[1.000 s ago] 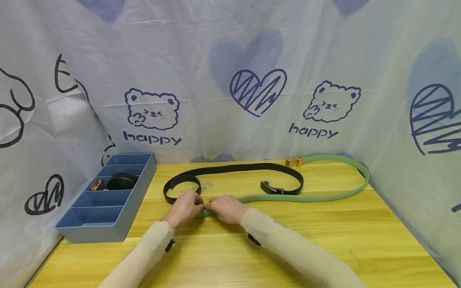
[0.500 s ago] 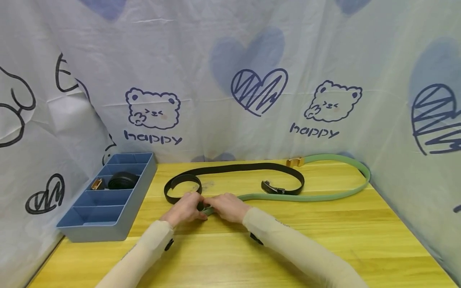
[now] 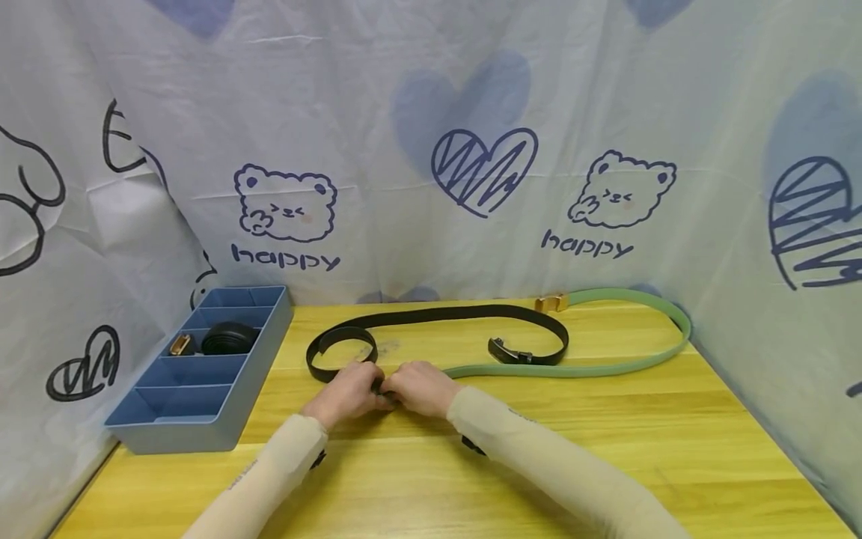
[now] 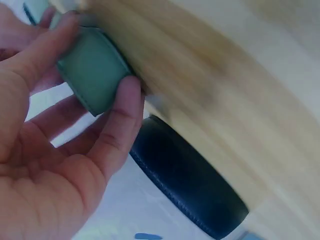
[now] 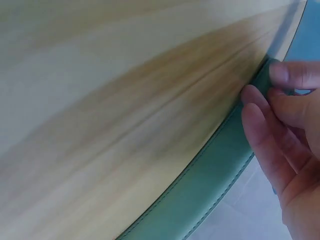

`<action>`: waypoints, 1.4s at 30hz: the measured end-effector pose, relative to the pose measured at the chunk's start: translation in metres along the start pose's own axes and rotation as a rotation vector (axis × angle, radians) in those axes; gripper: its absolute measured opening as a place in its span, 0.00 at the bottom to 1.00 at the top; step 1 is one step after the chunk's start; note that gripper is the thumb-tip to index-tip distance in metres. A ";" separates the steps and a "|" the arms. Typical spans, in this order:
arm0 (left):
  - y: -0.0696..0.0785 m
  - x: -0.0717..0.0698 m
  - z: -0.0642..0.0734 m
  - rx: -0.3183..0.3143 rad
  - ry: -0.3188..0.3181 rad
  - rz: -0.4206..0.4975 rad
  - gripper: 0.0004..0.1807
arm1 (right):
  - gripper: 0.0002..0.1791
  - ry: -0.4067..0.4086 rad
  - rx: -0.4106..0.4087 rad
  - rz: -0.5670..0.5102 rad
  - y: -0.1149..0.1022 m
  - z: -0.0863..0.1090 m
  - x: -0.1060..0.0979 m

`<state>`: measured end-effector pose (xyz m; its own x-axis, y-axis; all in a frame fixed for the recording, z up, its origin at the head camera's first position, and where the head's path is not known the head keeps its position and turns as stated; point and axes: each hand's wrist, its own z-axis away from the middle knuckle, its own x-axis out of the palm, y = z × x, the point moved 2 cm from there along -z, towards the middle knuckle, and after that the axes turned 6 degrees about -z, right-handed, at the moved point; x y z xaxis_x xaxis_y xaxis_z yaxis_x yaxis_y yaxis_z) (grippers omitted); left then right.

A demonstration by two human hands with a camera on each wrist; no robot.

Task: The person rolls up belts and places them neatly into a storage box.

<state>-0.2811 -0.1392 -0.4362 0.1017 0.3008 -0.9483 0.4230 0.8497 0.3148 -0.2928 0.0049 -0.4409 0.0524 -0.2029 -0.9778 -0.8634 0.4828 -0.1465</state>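
Note:
A green belt (image 3: 566, 370) lies in a long curve on the right, its gold buckle (image 3: 552, 303) near the back curtain. At its free end, my left hand (image 3: 346, 391) grips the strap between thumb and fingers; the left wrist view shows this green strap end (image 4: 95, 70) bent over at the fingertips. Close beside it, my right hand (image 3: 423, 389) pinches the same belt, which runs off past the fingers (image 5: 260, 132) in the right wrist view. In the head view the hands cover most of the held part. Just beyond them a black belt (image 3: 451, 314) stands on edge, partly coiled.
A blue divided tray (image 3: 229, 427) stands at the left, with a rolled black belt (image 3: 230, 339) and its gold buckle (image 3: 180, 345) in one compartment. The black belt's dark buckle (image 3: 515, 355) lies behind the green strap. Printed curtains (image 3: 404, 247) enclose the wooden table (image 3: 431, 479).
The fingers have shifted around the green belt's end, and the bit of green seen between the hands is now mostly covered. Both hands stay in nearly the same spot; the other belts have not moved.

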 end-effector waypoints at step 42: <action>0.016 0.003 -0.015 -0.016 -0.066 -0.027 0.08 | 0.08 -0.065 0.023 -0.150 0.022 0.014 -0.005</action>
<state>-0.2872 -0.1185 -0.4329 0.1499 0.2486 -0.9569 0.4117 0.8643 0.2890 -0.3051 0.0280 -0.4410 0.2128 -0.2185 -0.9524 -0.8319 0.4708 -0.2939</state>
